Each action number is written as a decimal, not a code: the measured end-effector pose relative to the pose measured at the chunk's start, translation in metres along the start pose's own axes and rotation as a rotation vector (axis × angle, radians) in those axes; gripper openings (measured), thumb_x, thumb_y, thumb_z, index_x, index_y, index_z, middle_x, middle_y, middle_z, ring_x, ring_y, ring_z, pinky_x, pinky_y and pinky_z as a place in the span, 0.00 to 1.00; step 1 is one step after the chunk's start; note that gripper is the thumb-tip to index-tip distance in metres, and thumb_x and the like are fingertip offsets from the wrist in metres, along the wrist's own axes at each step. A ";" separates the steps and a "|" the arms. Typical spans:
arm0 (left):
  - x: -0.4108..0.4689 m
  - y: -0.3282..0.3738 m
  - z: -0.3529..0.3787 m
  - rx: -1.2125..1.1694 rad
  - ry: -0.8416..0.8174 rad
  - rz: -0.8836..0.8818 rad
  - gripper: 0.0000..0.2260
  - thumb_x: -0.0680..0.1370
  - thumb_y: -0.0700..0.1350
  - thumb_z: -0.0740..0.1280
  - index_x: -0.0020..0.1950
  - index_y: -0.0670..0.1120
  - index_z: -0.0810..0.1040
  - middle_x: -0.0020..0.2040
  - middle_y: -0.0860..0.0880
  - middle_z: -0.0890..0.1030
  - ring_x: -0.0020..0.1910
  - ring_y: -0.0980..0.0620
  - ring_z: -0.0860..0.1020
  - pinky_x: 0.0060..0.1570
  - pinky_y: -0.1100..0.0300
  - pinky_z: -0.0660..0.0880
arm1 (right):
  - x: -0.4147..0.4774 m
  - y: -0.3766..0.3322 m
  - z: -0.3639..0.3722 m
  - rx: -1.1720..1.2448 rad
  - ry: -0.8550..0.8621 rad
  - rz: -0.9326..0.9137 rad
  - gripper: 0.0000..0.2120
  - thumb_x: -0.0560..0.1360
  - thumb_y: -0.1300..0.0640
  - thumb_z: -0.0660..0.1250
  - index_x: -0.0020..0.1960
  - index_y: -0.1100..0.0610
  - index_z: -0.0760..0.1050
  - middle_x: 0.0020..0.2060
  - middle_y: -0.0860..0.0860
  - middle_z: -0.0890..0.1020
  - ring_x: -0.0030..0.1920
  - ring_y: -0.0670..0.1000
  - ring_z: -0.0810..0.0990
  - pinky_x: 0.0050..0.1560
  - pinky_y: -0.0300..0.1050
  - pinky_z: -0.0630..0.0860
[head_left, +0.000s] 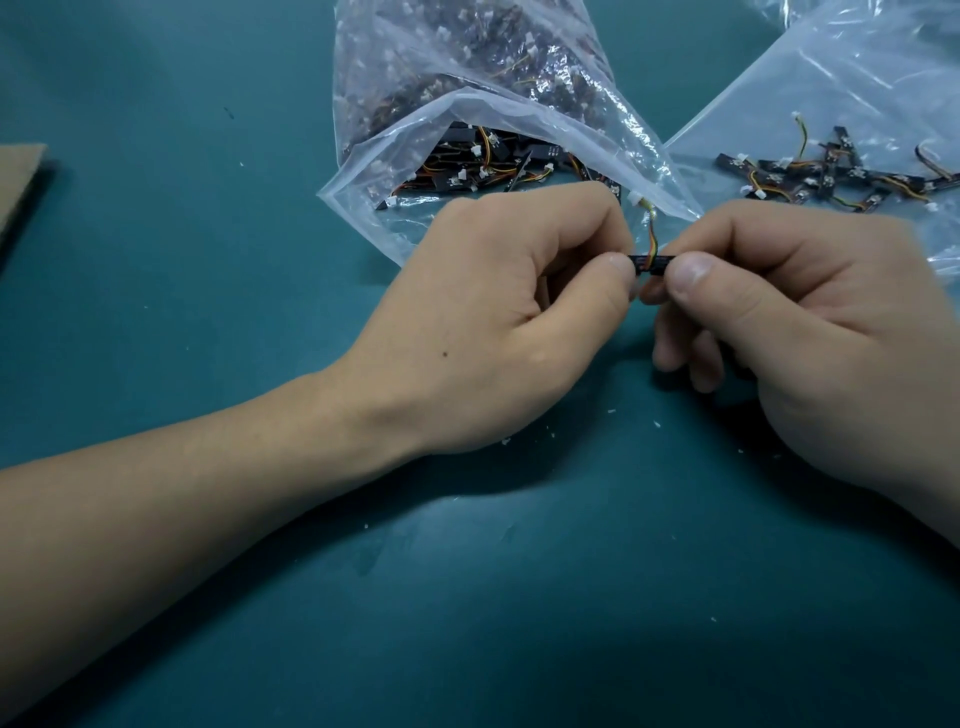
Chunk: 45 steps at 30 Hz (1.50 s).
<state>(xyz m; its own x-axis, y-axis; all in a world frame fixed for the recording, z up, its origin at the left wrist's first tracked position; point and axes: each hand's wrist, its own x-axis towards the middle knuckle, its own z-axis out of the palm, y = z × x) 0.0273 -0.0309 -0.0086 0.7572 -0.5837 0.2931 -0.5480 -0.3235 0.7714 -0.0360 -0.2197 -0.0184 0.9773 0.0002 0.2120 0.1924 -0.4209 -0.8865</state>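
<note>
One strip (653, 262) is pinched; more strips (467, 161) fill the open bag (395, 228).

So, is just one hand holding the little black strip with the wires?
No, the left hand and the right hand each pinch one end of the black strip.

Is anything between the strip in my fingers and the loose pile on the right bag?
Nothing solid shows. The left hand and right hand pinch the strip; only the open bag's flat lip lies between it and the pile.
</note>
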 end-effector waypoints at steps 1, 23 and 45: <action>0.000 0.000 0.000 0.006 0.004 -0.001 0.07 0.79 0.39 0.65 0.42 0.42 0.80 0.30 0.50 0.75 0.29 0.55 0.71 0.32 0.65 0.66 | 0.000 0.000 0.000 0.001 -0.001 0.002 0.12 0.79 0.47 0.63 0.45 0.54 0.80 0.32 0.51 0.84 0.26 0.52 0.77 0.29 0.43 0.72; 0.001 -0.002 0.000 0.023 0.004 -0.010 0.07 0.79 0.40 0.65 0.43 0.44 0.80 0.29 0.50 0.76 0.30 0.53 0.73 0.32 0.63 0.67 | 0.000 0.001 -0.001 -0.056 0.004 -0.018 0.10 0.79 0.49 0.64 0.47 0.51 0.81 0.32 0.49 0.83 0.27 0.52 0.79 0.29 0.44 0.74; 0.001 -0.002 0.000 0.048 -0.010 -0.006 0.07 0.79 0.42 0.64 0.43 0.45 0.81 0.29 0.50 0.76 0.31 0.51 0.75 0.32 0.57 0.71 | -0.001 -0.001 -0.001 -0.083 -0.015 -0.008 0.11 0.78 0.48 0.63 0.45 0.52 0.80 0.32 0.48 0.84 0.27 0.52 0.77 0.27 0.49 0.74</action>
<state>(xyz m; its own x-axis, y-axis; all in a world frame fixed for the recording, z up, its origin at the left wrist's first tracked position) 0.0290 -0.0311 -0.0095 0.7570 -0.5892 0.2825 -0.5600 -0.3624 0.7450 -0.0374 -0.2200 -0.0171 0.9770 0.0170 0.2126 0.1930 -0.4948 -0.8473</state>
